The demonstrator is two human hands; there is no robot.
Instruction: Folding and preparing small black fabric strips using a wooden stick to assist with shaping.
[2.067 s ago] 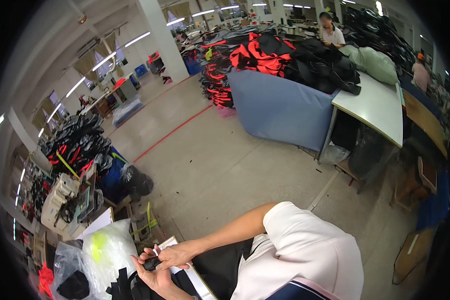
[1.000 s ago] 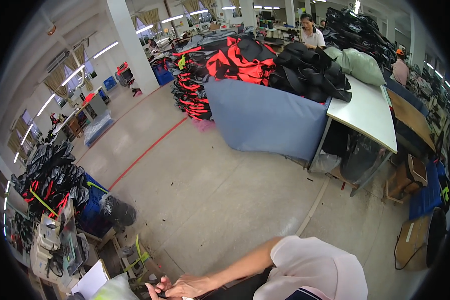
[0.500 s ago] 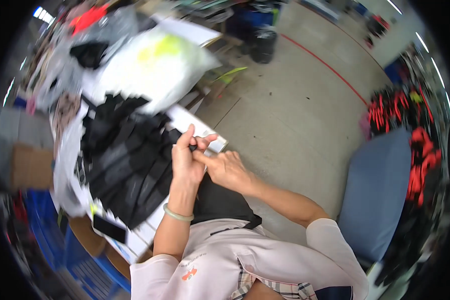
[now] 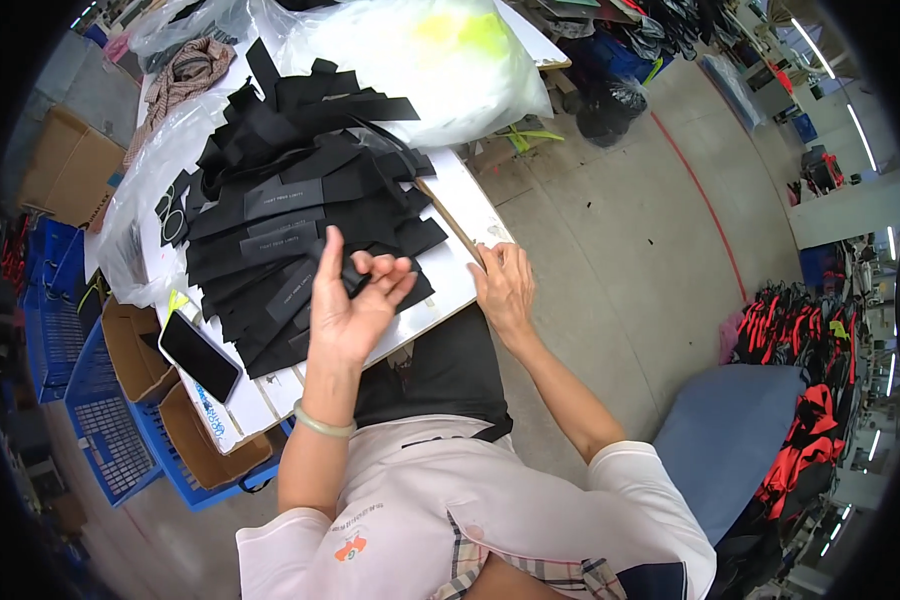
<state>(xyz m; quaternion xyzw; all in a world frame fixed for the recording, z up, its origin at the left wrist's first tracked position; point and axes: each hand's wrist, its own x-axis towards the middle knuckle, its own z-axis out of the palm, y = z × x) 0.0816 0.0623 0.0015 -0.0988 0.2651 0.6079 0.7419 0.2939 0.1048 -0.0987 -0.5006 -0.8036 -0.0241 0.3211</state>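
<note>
My left hand (image 4: pixel 355 310) is held palm up over the near side of a pile of black fabric straps (image 4: pixel 270 235). Its thumb stands away from the half-curled fingers. Dark material shows between thumb and fingers, and I cannot tell whether it is in the hand or part of the pile behind. My right hand (image 4: pixel 507 290) rests at the right edge of the white table (image 4: pixel 455 205), fingers stretched out and holding nothing I can see. Several straps carry dark grey labels.
A black phone (image 4: pixel 200 357) lies at the table's near left corner. Behind the pile sits a large clear plastic bag (image 4: pixel 400 75) of white and yellow material. Blue crates (image 4: pixel 110 430) with cardboard boxes (image 4: pixel 205 440) stand left; a grey-blue covered block (image 4: pixel 725 430) stands right.
My hands were together near the table's edge, the right fingers touching the left hand by a small black thing. Now they are apart. The view has turned toward the table.
</note>
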